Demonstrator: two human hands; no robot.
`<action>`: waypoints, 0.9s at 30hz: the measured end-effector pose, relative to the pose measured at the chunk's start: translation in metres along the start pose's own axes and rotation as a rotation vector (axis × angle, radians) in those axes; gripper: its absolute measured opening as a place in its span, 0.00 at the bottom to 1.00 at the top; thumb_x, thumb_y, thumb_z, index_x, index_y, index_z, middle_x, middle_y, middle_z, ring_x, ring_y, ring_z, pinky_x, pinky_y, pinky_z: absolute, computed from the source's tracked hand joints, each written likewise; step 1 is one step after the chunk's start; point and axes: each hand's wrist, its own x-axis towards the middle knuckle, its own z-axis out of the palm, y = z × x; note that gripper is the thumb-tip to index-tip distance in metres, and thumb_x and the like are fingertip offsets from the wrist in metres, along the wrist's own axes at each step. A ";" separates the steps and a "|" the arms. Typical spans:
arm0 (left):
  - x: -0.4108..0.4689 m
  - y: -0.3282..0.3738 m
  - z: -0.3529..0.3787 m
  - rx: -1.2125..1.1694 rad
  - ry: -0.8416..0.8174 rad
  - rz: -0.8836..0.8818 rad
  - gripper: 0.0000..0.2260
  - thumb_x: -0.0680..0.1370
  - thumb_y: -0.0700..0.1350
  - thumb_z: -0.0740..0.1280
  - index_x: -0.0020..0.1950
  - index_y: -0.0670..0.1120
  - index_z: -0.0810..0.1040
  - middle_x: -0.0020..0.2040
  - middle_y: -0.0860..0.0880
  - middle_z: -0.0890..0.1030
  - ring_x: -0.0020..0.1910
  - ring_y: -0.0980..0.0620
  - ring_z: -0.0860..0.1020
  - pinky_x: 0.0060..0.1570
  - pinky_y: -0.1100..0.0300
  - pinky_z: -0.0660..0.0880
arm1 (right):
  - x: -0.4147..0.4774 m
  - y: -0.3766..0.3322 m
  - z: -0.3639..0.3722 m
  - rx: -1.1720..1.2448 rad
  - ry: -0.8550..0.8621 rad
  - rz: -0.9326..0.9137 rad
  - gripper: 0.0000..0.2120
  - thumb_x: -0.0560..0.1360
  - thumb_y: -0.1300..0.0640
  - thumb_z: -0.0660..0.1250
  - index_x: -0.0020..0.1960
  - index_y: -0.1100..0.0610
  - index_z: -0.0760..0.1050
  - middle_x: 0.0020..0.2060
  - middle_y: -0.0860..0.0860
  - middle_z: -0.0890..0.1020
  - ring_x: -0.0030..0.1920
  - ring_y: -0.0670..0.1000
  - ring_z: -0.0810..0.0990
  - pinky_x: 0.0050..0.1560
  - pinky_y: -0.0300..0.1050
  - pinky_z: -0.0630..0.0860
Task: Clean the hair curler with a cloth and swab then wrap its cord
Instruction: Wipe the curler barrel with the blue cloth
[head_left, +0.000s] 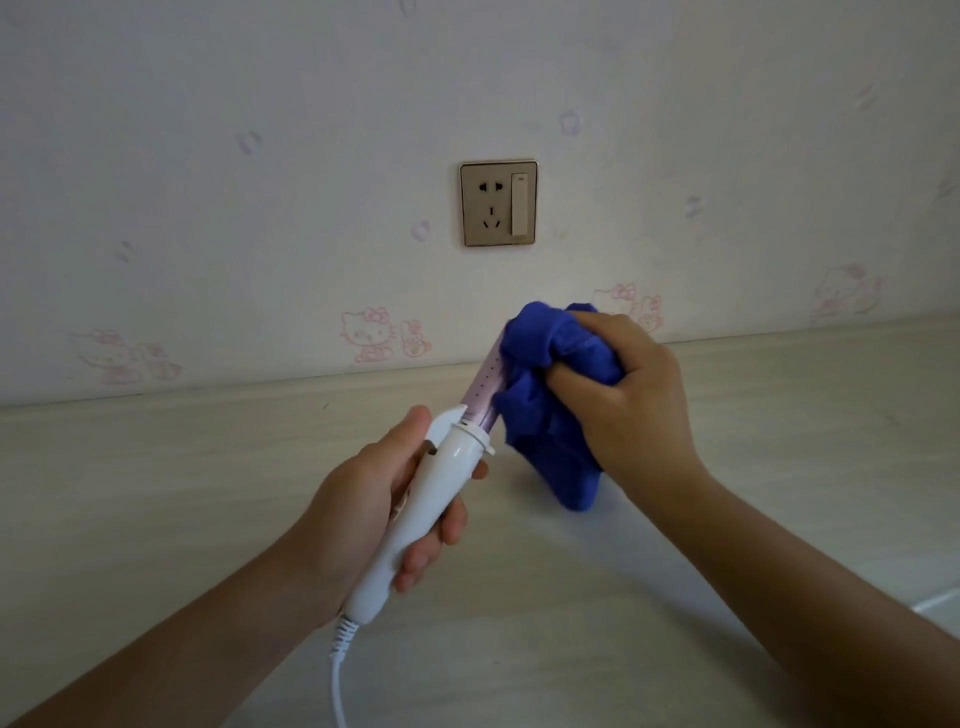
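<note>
Hair curler (441, 488): raised between both hands, lilac barrel angled up toward the right one.
Cloth (545, 441): blue, bunched over the barrel, tail hanging under the right hand.
Left hand (358, 499): fingers curled round the white handle.
Right hand (634, 405): clenched on the cloth.
Cord (338, 675): dangling loose below the left hand.
Progress: likely step 1 of 3, wiping (no swab visible); swabbing and cord wrapping left.

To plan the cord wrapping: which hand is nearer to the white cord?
Left. The left hand grips the curler's white handle just above where the cord leaves it; the right hand holds the blue cloth around the barrel, farther up.
</note>
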 end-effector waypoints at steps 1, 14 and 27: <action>0.001 -0.001 0.001 0.027 -0.001 0.000 0.31 0.76 0.68 0.59 0.52 0.42 0.85 0.34 0.40 0.78 0.18 0.50 0.69 0.20 0.62 0.67 | 0.003 0.002 -0.003 0.011 0.026 0.017 0.14 0.73 0.58 0.71 0.50 0.39 0.81 0.47 0.42 0.84 0.49 0.41 0.83 0.47 0.35 0.79; -0.003 -0.009 0.009 -0.180 -0.038 0.066 0.31 0.80 0.63 0.56 0.59 0.36 0.80 0.36 0.42 0.72 0.24 0.49 0.65 0.22 0.61 0.64 | 0.005 0.007 -0.007 0.070 -0.004 0.055 0.12 0.74 0.60 0.72 0.52 0.43 0.83 0.47 0.43 0.86 0.49 0.45 0.85 0.49 0.39 0.81; -0.001 -0.004 0.011 -0.258 -0.093 0.075 0.25 0.79 0.61 0.64 0.58 0.40 0.82 0.40 0.43 0.75 0.23 0.51 0.69 0.20 0.61 0.70 | 0.009 0.007 -0.008 0.150 0.002 0.076 0.11 0.75 0.60 0.70 0.50 0.45 0.84 0.44 0.44 0.87 0.46 0.45 0.85 0.45 0.34 0.79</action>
